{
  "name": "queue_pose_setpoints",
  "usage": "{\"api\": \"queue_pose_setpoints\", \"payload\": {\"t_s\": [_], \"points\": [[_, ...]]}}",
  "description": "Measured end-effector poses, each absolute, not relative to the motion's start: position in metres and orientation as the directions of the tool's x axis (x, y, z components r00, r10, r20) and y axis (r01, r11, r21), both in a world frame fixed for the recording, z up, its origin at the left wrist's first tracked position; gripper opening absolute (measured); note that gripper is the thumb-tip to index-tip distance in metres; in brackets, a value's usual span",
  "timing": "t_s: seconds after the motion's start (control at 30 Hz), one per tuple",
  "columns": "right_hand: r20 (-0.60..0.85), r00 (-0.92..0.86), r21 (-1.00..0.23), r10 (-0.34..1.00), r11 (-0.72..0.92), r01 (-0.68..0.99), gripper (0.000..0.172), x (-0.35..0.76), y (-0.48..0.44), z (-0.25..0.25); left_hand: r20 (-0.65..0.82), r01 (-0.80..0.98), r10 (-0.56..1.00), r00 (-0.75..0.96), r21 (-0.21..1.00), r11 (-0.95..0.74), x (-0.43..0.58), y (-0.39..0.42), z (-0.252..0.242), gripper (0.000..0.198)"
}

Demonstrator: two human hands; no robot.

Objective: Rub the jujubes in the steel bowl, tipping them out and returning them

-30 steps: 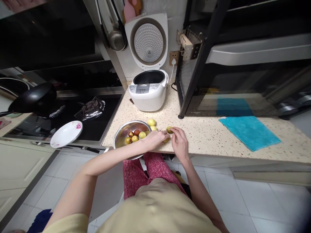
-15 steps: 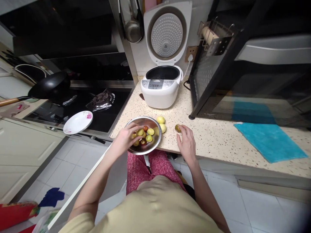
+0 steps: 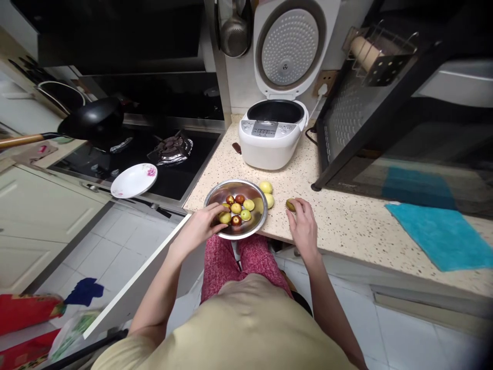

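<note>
A steel bowl (image 3: 263, 216) at the counter's front edge holds several small round fruits that look like jujubes, some yellow-green and some red-brown. My left hand (image 3: 198, 226) reaches over the bowl's left side, thumb and fingers curled around a yellow-green jujube (image 3: 225, 218). To the right, my right hand (image 3: 305, 226) rests on the counter with its fingertips closed on a brownish-green jujube (image 3: 290, 205). Two pale yellow jujubes (image 3: 265, 187) lie between that hand and the bowl, against its right rim.
Behind the bowl stands a white rice cooker (image 3: 269, 146), lid up. A white plate (image 3: 134, 181) sits at the stove's front edge, and a wok (image 3: 92, 121) rests on the far-left burner. A blue cloth (image 3: 439, 236) lies on the counter, right, before a black oven (image 3: 408, 128).
The view has shifted, so most things appear further right. My left fingers have drawn toward the bowl's left side, uncovering more jujubes. My right hand stays at the same jujube.
</note>
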State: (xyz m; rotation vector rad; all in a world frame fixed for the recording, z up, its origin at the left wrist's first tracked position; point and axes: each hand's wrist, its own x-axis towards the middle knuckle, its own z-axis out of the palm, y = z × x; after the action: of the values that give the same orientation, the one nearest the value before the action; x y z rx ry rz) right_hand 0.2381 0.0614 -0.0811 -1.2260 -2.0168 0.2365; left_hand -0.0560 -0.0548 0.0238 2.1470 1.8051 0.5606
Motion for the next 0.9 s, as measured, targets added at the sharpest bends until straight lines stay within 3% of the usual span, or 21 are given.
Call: {"api": "queue_pose_setpoints", "payload": {"t_s": [0.23, 0.5, 0.67, 0.9], "points": [[0.509, -0.242, -0.527, 0.826, 0.521, 0.671, 0.027, 0.229, 0.068, -0.077, 0.097, 0.869, 0.97, 0.225, 0.43, -0.244, -0.05, -0.054, 0.02, 0.026], [0.604, -0.185, -0.595, 0.776, 0.592, 0.543, 0.024, 0.222, 0.051, -0.052, 0.16, 0.851, 0.956, 0.247, 0.437, -0.293, -0.047, -0.064, 0.016, 0.022], [0.604, -0.386, -0.573, 0.697, 0.717, 0.398, 0.025, 0.205, 0.026, -0.019, 0.228, 0.865, 0.941, 0.252, 0.384, -0.324, -0.044, -0.072, 0.012, 0.03], [0.357, -0.708, -0.567, 0.61, 0.744, 0.355, 0.029, 0.185, 0.024, -0.002, 0.258, 0.912, 0.935, 0.241, 0.27, -0.31, -0.037, -0.08, 0.014, 0.039]]}}
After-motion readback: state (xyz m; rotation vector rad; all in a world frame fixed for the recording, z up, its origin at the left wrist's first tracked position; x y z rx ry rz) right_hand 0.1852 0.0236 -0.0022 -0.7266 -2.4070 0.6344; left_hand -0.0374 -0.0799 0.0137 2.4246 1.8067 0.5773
